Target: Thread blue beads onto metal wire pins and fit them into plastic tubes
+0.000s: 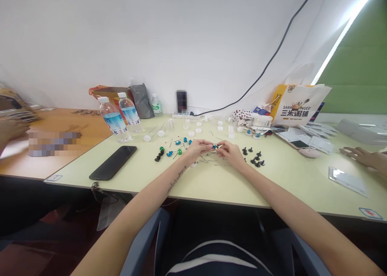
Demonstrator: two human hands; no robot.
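Note:
Over the middle of the pale table, my left hand (198,149) pinches a small blue part (215,146) between thumb and fingers. My right hand (230,151) meets it from the other side, its fingertips closed at the part's right end, where something dark shows; its exact shape is too small to make out. Left of my hands lie loose blue pieces (178,142), green pieces (179,151) and black pieces (157,157). Several black knob-like pieces with stems (257,159) stand to the right. Thin metal rods (216,160) lie around and below my hands.
White caps (198,130) and clear tubes (154,132) are spread behind my hands. A black phone (113,163) and two water bottles (116,122) are on the left. A paper bag (298,106) stands back right. Other people's hands show at left (12,131) and right (363,158).

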